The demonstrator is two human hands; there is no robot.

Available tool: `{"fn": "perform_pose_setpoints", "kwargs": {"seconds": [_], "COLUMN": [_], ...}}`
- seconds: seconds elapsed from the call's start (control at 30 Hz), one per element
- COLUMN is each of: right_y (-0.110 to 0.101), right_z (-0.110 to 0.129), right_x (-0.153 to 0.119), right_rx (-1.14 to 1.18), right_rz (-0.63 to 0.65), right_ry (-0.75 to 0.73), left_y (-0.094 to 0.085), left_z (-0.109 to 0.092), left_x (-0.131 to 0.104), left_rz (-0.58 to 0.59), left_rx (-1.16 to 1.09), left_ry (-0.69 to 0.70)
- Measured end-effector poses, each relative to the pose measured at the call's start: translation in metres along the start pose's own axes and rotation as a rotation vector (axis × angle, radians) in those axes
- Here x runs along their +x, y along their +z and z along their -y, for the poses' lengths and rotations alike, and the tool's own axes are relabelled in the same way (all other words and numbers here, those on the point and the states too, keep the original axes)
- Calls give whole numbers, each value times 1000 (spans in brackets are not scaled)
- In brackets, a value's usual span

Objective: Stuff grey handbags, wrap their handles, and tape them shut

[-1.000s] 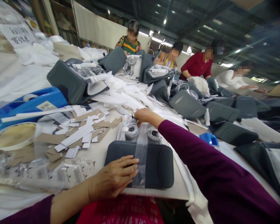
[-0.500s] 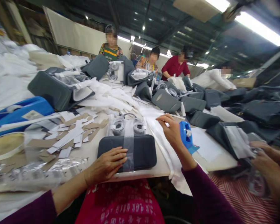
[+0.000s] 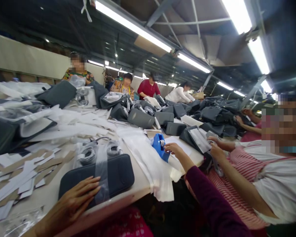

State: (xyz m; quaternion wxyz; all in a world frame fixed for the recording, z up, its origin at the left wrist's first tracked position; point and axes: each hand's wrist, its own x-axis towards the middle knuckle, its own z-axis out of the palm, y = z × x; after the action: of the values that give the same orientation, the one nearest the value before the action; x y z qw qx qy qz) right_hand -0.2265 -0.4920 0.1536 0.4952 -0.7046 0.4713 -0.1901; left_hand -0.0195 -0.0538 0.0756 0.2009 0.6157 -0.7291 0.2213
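Observation:
A dark handbag [image 3: 120, 174] lies flat near the table's front edge, with a translucent strip [image 3: 101, 176] running across it. Two coiled, plastic-wrapped straps [image 3: 113, 148] rest just behind the bag. My left hand [image 3: 76, 200] is laid over the bag's front, fingers stretched out beside the strip. To the right stands a blue tape dispenser [image 3: 159, 146]. The fingertips of my right hand [image 3: 176, 152] are pinched together at the dispenser's front end; whatever they grip is too small to make out.
White wrapping sheets [image 3: 148, 161] hang over the table edge between bag and dispenser. Cardboard and paper strips [image 3: 27, 174] lie at left. Grey bags [image 3: 140, 118] are heaped behind. A co-worker in a striped apron [image 3: 246, 161] handles a bag close on the right; several people stand beyond.
The view has turned right. My right hand has gone from being raised beside the dispenser to its front end. My left hand stays on the bag.

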Motion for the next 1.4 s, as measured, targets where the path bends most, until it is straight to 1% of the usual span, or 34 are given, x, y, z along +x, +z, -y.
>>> {"fn": "perform_pose_setpoints", "kwargs": {"seconds": [0.07,0.17,0.27,0.37,0.47,0.53,0.6,0.67,0.77,0.83,0.9,0.97,1.03,1.07,1.1,1.13,1.17,1.2,1.23,1.27,1.33,1.37,1.4], "right_y": [0,-2,-6,-10,-9,-4,3,10,15,12,3,-12,-24,-27,-26,-20,-10,6,25,47,96,122,146], "right_z": [5,8,2,-16,-43,-61,-74,-83,-91,-96,-101,-102,-93,-83,-69,-52,-32,-11,11,31,64,75,83], "right_x": [0,-5,-17,-35,-54,-62,-65,-61,-53,-50,-52,-61,-75,-84,-93,-103,-113,-124,-135,-147,-168,-177,-183], "right_rx": [33,135,244,312,353,367,373,368,311,225,97,-59,-203,-318,-450,-695,-950,-1121,-1229,-1290,-1302,-1287,-1271], "right_rz": [-8,-65,-126,-163,-184,-186,-191,-210,-260,-309,-365,-418,-444,-430,-389,-295,-175,-27,139,297,575,687,770], "right_ry": [8,-19,-54,-57,-57,-50,-49,-56,-67,-85,-115,-157,-218,-277,-358,-499,-661,-812,-959,-1091,-1319,-1409,-1481], "left_y": [-1,2,8,15,22,24,26,26,23,20,16,12,8,7,6,5,5,5,5,6,7,8,8], "left_z": [-1,2,7,9,7,7,9,10,10,7,4,2,-1,-2,-4,-6,-8,-9,-10,-11,-13,-14,-14], "left_x": [1,0,-5,-11,-16,-19,-21,-22,-18,-14,-9,-6,-6,-7,-7,-8,-8,-8,-8,-8,-8,-8,-8], "left_rz": [-13,-12,9,3,-28,6,51,56,30,1,-30,-48,-39,-20,-1,23,37,26,24,26,50,59,64], "left_rx": [8,4,37,42,-26,-43,-14,18,40,61,78,78,47,19,-13,-49,-83,-112,-130,-138,-133,-125,-117], "left_ry": [7,18,36,43,-51,-93,-67,-23,-29,1,43,54,15,-11,-36,-59,-67,-67,-79,-87,-102,-106,-108]}}
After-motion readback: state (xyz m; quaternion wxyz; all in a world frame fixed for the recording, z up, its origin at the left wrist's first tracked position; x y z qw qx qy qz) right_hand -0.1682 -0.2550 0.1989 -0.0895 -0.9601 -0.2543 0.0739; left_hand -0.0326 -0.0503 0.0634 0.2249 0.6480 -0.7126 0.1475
